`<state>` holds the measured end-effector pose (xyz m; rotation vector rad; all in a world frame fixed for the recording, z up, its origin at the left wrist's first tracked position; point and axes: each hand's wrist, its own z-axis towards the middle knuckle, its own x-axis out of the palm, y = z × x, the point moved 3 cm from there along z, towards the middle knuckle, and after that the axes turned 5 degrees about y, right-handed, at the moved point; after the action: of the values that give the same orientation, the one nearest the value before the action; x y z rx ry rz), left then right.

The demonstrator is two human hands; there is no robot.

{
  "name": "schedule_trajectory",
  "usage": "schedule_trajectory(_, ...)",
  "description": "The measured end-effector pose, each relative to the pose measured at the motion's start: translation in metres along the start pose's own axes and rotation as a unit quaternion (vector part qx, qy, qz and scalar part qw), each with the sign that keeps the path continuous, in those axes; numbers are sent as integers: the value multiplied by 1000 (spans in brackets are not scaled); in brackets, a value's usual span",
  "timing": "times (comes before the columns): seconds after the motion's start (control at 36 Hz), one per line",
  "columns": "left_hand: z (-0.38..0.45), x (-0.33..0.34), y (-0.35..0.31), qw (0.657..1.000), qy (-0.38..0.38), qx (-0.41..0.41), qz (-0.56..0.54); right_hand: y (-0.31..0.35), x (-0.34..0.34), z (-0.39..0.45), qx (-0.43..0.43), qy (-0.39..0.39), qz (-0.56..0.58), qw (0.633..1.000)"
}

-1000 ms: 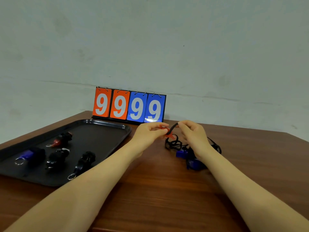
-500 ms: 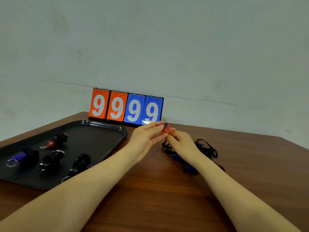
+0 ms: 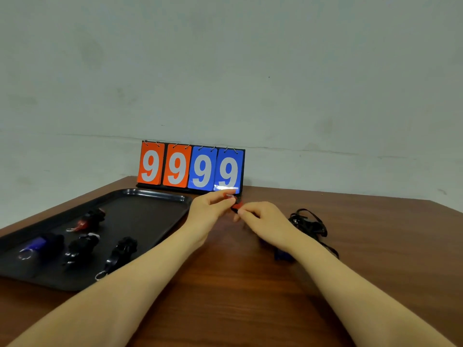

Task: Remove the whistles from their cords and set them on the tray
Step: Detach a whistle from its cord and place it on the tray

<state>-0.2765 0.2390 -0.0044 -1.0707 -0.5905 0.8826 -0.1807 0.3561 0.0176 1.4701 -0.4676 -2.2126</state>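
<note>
My left hand and my right hand meet above the table, both pinching a small red whistle. The whistle is mostly hidden by my fingertips. A heap of black cords lies on the table to the right of my right hand. Under my right wrist peeks a blue whistle. On the black tray at the left lie several whistles: a red-tipped one, a blue one and two black ones.
A flip scoreboard reading 9999 stands at the table's back edge, just behind my hands. The brown wooden table stretches to the right. A pale wall rises behind it.
Both hands have shifted slightly left and away from the cord heap, carrying the red whistle. The cords now lie apart on the table to the right.
</note>
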Motion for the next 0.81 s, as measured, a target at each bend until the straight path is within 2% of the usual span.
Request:
schedule_trajectory(0.08,1,-2,0,999,1,-2,41,-2,-5,0,1,-26,73,997)
schedule_trajectory(0.19,-2,1,-4,995,38,17,93,-4,-13,-2,30,-67,189,979)
schedule_trajectory(0.33,-9,12,-13,993,104,20,58,-18,-23,-4,83,-126,258,954)
schedule_trajectory(0.5,-13,21,-21,985,173,-19,5,-20,-26,-4,93,-127,285,945)
schedule_trajectory(0.58,-15,22,-25,979,196,-30,-42,-19,-23,-3,81,-116,247,959)
schedule_trajectory(0.67,-16,22,-25,974,199,-37,-102,-21,-16,1,88,-108,184,973)
schedule_trajectory(0.81,-14,23,-18,971,171,-54,-158,-26,-12,5,113,-89,204,968)
